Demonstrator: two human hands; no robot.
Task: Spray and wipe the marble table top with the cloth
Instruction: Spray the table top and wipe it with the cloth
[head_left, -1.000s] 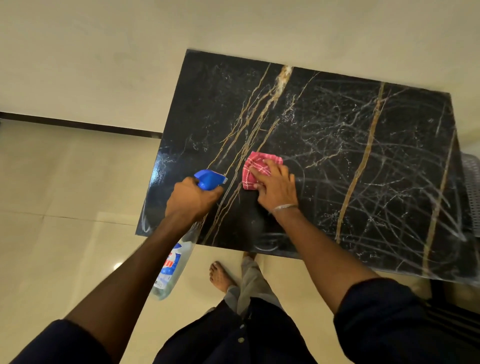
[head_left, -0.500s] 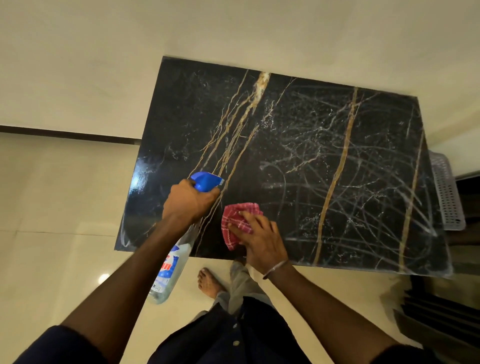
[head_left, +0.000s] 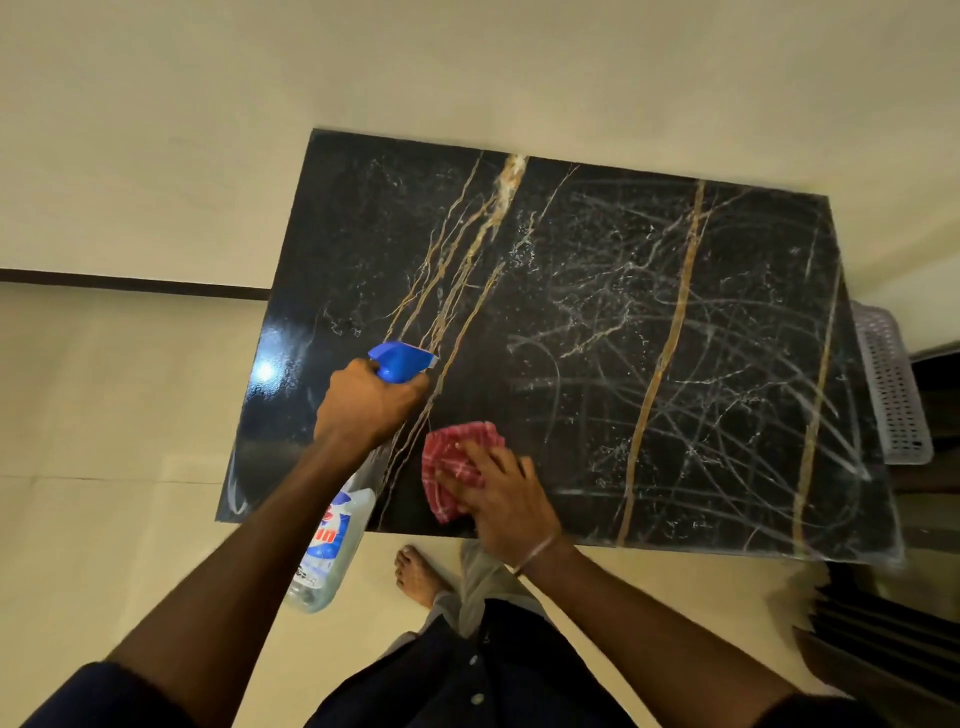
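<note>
Two bare hands work over the near left part of a black marble table top (head_left: 597, 322), a slab veined with gold and white lines and streaked across its right half with pale, curving wipe marks. The left hand (head_left: 363, 405) is wrapped tightly around the neck of a spray bottle (head_left: 332, 545), fingers curled under its blue trigger head (head_left: 400, 359), whose nozzle points toward the far right across the stone. The clear body of the bottle, with a blue and red label, hangs down below the near edge of the table, over the pale tiled floor (head_left: 104, 415).

Just to the right of that, the right hand (head_left: 506, 499) lies palm down with fingers spread and pressed flat on a crumpled red checked cloth (head_left: 452, 467), pinning it against the marble close to the near edge. The cloth shows mostly on the far and left sides of the hand; its remainder is hidden beneath the palm. A thin metal bangle (head_left: 537, 553) circles that wrist.

Both forearms come out of dark sleeves. A bare foot (head_left: 415, 574) stands on the floor just under the near edge of the table. At the right edge of the slab, a pale perforated plastic basket (head_left: 891, 384) sits partly tucked behind it. A bright light glare shows on the marble's left side.
</note>
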